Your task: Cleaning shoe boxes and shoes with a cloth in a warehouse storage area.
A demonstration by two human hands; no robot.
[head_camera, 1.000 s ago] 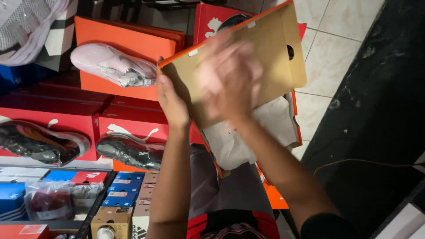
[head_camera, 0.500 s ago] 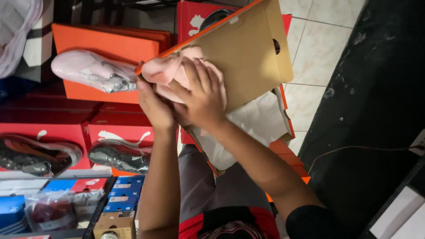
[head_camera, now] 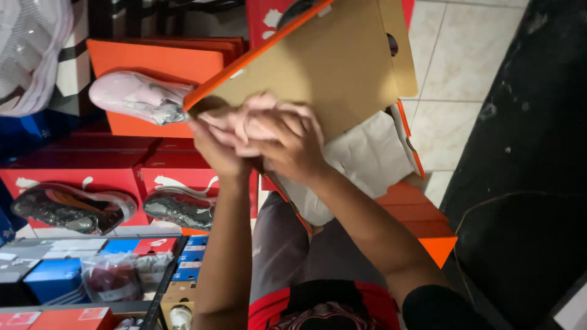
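hands meet in the head view at the middle of the frame, both wrapped around a pale pink shoe (head_camera: 257,122) that is blurred by motion. left hand (head_camera: 215,146) grips it from below with curled fingers, and right hand (head_camera: 292,143) closes over it from above, so both are shut on the shoe rather than spread wide. the shoe sits right at the edge of an open shoebox (head_camera: 367,165) resting on the person's lap, whose raised lid (head_camera: 324,61) shows brown card inside and an orange rim. white tissue paper (head_camera: 361,159) lines the box, and whether anything else lies in it cannot be told. to the left, a second pink shoe wrapped in clear plastic (head_camera: 137,96) rests on an orange box (head_camera: 153,61). lower down, two dark shoes in plastic (head_camera: 73,208) lie against stacked red boxes (head_camera: 79,180). blue and grey cartons (head_camera: 55,269) fill the lower left corner, above pale floor tiles (head_camera: 452,55) at the right.
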